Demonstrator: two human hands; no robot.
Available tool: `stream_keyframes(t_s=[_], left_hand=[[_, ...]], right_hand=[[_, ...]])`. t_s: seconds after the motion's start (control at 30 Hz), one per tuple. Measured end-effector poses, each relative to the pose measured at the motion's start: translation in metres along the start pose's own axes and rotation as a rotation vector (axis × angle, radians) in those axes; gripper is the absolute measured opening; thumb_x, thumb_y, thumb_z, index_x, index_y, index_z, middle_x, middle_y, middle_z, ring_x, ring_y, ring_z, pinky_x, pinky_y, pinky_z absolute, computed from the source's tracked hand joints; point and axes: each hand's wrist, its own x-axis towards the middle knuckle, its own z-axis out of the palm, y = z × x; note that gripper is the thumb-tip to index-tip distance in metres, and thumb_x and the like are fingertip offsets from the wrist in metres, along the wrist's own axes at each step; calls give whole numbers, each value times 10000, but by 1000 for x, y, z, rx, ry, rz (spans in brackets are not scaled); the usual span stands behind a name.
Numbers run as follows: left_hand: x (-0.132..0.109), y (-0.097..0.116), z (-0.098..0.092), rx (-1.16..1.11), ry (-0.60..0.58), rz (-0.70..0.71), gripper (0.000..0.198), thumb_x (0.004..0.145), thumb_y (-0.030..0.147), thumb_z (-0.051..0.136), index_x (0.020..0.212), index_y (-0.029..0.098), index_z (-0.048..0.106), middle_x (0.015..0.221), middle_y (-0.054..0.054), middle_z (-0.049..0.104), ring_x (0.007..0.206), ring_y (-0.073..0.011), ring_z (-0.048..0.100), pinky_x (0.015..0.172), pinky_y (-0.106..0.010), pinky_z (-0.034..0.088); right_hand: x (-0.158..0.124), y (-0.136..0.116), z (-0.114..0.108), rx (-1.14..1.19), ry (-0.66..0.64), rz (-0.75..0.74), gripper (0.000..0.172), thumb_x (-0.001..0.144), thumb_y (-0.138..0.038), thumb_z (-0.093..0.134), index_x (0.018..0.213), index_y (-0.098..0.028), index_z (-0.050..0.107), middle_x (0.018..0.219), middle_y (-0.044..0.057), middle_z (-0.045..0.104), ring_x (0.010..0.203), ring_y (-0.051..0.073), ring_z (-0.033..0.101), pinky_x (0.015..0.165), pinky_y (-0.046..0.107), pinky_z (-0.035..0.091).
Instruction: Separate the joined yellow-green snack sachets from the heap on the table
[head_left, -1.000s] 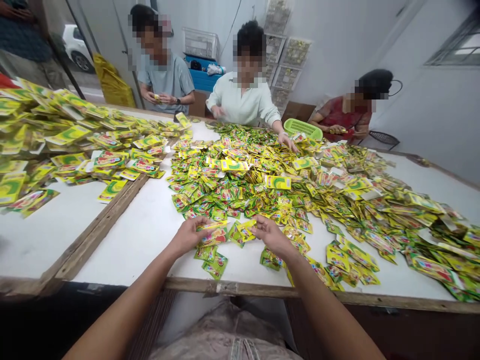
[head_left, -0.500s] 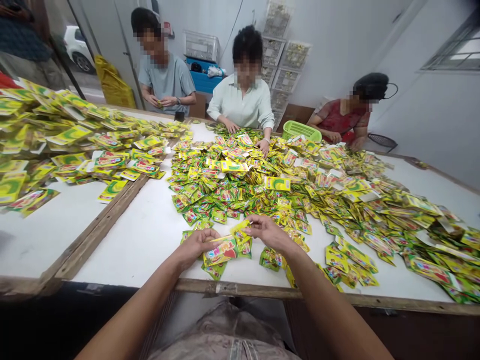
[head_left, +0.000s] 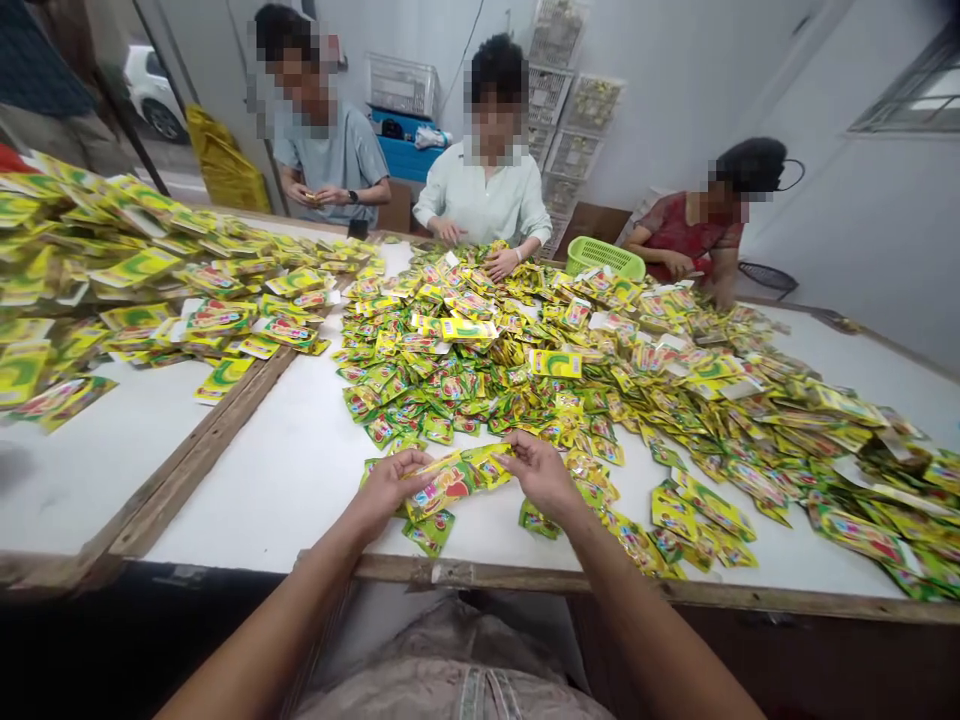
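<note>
Yellow foil sachet strip [head_left: 446, 483] held between left hand [head_left: 385, 490] and right hand [head_left: 539, 474]

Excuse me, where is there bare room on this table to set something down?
Bare tabletop lies between the wooden divider strip and the sachet heap, and far right past the sachets. It is crowded around the heap and your left hand and right hand.
</note>
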Motion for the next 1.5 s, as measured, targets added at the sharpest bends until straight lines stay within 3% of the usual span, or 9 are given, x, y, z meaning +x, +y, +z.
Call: stream_keyframes(t_s=[0.13,0.33,0.43,0.63,0.87,1.07,1.27,1.37,1.5], left_hand=[[-1,0,4,-65,-31,-32,302,620,316,755,830,156,606,727,2,670,596,-104,591,580,-202,443],[-1,5,9,-151,39,-8,337,571,304,786,818,158,610,754,5,684,619,-110,612,594,-203,463],[-1,6,7,-165,51,-6,335,570,305,788,814,154,615,737,10,677,601,-102,603,583,-198,459],[-2,3,4,-74,43,12,284,611,297,766,807,146,627,731,10,659,622,-95,590,584,-183,450],[-5,9,6,-59,7,22,278,618,304,759,810,156,622,746,-1,681,629,-118,609,591,-204,465],[-5,14,10,-233,81,-44,337,519,299,814,750,136,629,665,2,674,555,-101,593,553,-196,464],[-8,12,12,-136,36,5,289,582,297,780,782,144,639,712,-15,695,592,-116,612,567,-203,468],[-8,10,12,-103,57,14,288,597,298,769,811,152,645,748,-14,696,620,-127,622,591,-217,476],[-9,5,14,-153,78,14,312,580,314,775,815,159,640,745,-11,697,614,-142,630,589,-236,485]], right_hand=[[10,-11,-6,88,-185,54,277,617,-403,683,700,-190,527,601,-45,493,582,118,450,572,240,346],[6,-4,9,-78,126,-12,247,664,-422,635,683,-188,557,566,-42,452,541,111,397,518,232,307],[3,0,14,-91,217,-1,264,676,-448,617,698,-188,574,566,-34,471,537,117,412,503,231,319],[0,-2,25,-9,169,-2,265,656,-435,647,687,-174,612,615,-8,558,580,128,474,542,240,374],[-1,2,37,221,276,71,295,611,-438,698,672,-176,578,623,-8,551,582,133,497,531,248,416],[-10,4,41,403,206,118,342,587,-443,725,736,-190,549,634,-31,535,570,120,493,520,243,426],[-19,4,41,-13,289,19,243,660,-423,667,644,-183,633,604,-20,533,594,129,457,587,260,375],[-22,4,41,-59,281,8,223,682,-420,649,707,-201,686,737,22,614,732,175,528,709,303,405],[-25,2,42,-100,404,-34,195,660,-411,682,686,-218,692,798,49,619,831,210,541,796,343,404]])
